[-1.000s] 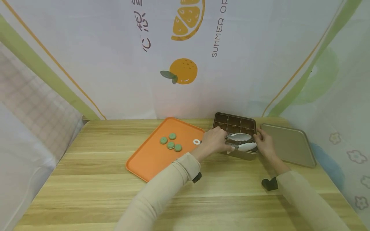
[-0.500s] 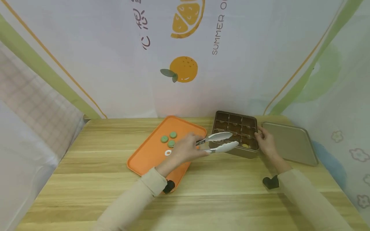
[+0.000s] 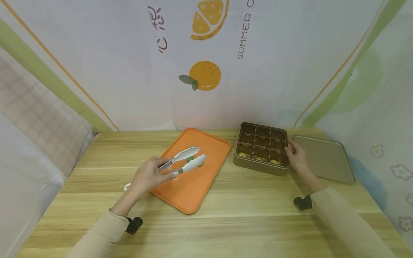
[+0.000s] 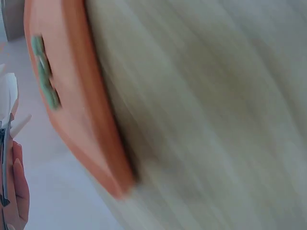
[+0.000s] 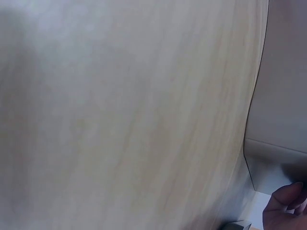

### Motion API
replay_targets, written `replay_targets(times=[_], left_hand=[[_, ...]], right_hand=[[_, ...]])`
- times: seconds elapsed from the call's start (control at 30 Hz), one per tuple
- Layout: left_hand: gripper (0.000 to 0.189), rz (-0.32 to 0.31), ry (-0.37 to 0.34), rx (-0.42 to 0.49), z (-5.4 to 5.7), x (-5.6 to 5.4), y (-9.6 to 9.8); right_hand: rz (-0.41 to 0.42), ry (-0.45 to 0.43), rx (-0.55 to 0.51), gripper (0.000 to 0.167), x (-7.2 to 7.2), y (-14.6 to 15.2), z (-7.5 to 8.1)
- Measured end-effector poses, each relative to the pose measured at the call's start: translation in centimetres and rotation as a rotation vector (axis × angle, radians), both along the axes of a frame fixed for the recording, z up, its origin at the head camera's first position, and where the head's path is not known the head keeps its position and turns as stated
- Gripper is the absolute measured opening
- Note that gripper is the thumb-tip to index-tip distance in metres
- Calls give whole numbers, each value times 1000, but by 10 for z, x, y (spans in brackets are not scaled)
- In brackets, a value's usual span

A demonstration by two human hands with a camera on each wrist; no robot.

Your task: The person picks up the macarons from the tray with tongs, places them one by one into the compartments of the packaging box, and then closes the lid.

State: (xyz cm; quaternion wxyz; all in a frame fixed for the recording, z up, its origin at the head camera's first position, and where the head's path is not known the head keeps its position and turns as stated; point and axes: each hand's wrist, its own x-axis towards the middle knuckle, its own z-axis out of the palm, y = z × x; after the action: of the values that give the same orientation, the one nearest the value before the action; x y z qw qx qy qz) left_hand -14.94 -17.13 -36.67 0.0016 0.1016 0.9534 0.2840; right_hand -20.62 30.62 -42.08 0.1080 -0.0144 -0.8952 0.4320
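Note:
My left hand (image 3: 148, 177) grips a pair of tongs (image 3: 187, 154) with white scalloped tips, spread apart above an orange tray (image 3: 193, 195). Nothing shows clamped between the tips. Green macarons (image 4: 45, 76) lie on the tray in the left wrist view; in the head view the tongs cover most of them. At the right, my right hand (image 3: 297, 157) holds the right side of a brown box (image 3: 258, 169) divided into small compartments. Its thumb and fingers bend at the box's wall in the right wrist view. Yellow round pieces (image 3: 275, 162) sit in the front compartments.
A flat tan lid (image 3: 326, 159) lies right of the box, close to the right hand. Everything stands on a wooden table (image 3: 238, 229). A white printed cloth (image 3: 258, 89) hangs along the table's back edge.
My left hand has carried the tongs leftward from above the box to above the orange tray, uncovering the box's front compartments. The right hand has stayed at the box.

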Motion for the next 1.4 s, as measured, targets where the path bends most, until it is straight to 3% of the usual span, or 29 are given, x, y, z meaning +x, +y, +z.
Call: replay_targets(times=[0.17, 0.4, 0.77, 1.4], left_hand=[[54, 50, 19, -35, 1, 0, -29], [63, 79, 21, -98, -3, -4, -46], [61, 77, 26, -148, -13, -13, -49], [56, 65, 44, -173, -15, -20, -43]], right_hand=[[-13, 20, 23, 44, -1, 1, 0], [-16, 29, 42, 43, 0, 1, 0], [-9, 14, 16, 44, 1, 0, -1], [-13, 8, 41, 45, 1, -1, 1]])
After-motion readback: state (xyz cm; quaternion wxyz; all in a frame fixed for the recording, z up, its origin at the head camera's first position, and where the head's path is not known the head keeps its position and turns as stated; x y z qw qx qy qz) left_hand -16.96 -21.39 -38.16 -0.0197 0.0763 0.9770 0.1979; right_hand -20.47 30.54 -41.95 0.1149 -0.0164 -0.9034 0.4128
